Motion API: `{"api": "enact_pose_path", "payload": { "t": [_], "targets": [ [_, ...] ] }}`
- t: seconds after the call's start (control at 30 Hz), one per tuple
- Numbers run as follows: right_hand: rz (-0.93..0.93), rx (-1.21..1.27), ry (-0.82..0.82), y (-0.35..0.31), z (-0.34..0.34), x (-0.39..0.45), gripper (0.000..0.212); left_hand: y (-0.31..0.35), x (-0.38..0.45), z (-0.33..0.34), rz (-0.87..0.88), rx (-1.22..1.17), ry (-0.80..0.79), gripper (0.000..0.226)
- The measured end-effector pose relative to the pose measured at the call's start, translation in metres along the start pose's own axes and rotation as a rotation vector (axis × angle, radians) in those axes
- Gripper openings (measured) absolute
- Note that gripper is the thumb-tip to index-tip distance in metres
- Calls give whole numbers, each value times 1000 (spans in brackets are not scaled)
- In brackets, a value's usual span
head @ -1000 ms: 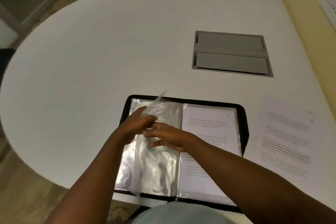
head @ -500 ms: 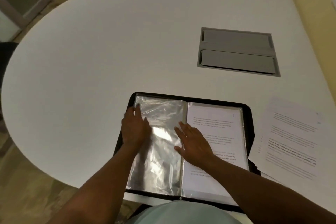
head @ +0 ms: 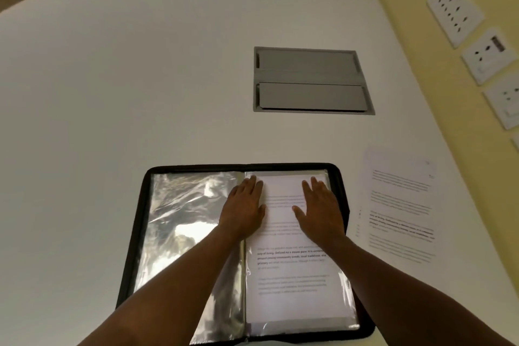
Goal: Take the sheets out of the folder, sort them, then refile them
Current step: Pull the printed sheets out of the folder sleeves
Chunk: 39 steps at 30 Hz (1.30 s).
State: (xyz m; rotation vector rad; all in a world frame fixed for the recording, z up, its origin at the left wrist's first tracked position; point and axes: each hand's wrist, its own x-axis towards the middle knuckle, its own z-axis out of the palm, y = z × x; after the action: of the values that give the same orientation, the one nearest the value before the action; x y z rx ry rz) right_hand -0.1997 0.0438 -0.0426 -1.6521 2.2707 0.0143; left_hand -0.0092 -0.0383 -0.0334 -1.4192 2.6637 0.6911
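White table (head: 140, 93): both hands (head: 244, 208) flat on the folder's (head: 141, 222) printed page (head: 289, 275).

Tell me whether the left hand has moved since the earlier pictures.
Yes. The left hand went right, off the empty sleeves, across the folder spine onto the printed page.

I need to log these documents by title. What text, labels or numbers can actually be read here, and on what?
No text can be read.
Sheet in the folder's right sleeve: several printed paragraphs, some bold, all too blurred to read.
Loose sheet on the table, right of the folder: printed paragraphs, too blurred.
Wall sockets: no legible markings.
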Motion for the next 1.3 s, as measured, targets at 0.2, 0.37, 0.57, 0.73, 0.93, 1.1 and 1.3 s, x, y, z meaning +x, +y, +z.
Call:
{"api": "enact_pose_path", "payload": {
  "t": [0.2, 0.37, 0.57, 0.73, 0.93, 1.1, 1.3],
  "targets": [
    [-11, -50, -22, 22, -6, 18, 79, -1, 20, 9, 9, 50, -25, 65],
    [-103, -4, 204, 20, -6, 20, 73, -1, 22, 14, 67, 58, 105, 63],
    [-413, -49, 165, 12, -16, 38, 35, 3, 38, 9, 109, 80, 167, 68],
    [-560, 81, -135, -7, -50, 44, 5, 5, 44, 1, 145, 31, 206, 35],
    [-246, 282, -358, -18, -81, 64, 36, -6, 32, 2, 199, 10, 199, 11],
    [-286, -170, -552, -30, -81, 90, 32, -9, 23, 3, 187, -26, 217, 12],
    [-307, -362, -480, -46, -71, 98, 48, -10, 23, -3, 172, -38, 193, 13]
  ]
}}
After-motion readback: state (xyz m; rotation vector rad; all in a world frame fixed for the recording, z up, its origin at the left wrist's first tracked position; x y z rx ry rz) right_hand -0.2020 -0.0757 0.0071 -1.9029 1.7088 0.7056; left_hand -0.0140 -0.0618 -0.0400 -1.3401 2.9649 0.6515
